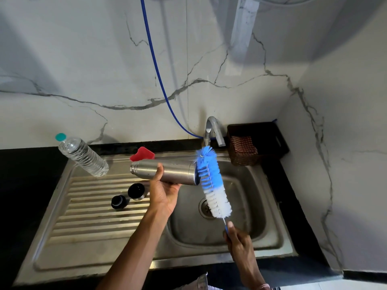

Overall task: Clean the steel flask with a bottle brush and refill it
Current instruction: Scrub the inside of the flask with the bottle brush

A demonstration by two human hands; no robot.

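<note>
My left hand (165, 190) grips the steel flask (173, 171) round its middle and holds it on its side above the sink, open neck to the left, base to the right. My right hand (237, 239) grips the thin handle of the bottle brush (211, 183). Its blue and white bristle head lies against the flask's base, outside the flask. Two black flask caps (136, 191) (118, 201) stand on the ribbed drainboard.
The steel sink basin (257, 206) has a drain (206, 208) and a tap (213, 130) behind it. A clear plastic water bottle (83, 155) with a teal cap stands on the drainboard. A red scrubber (142, 154) and a brown basket (257, 143) sit at the back.
</note>
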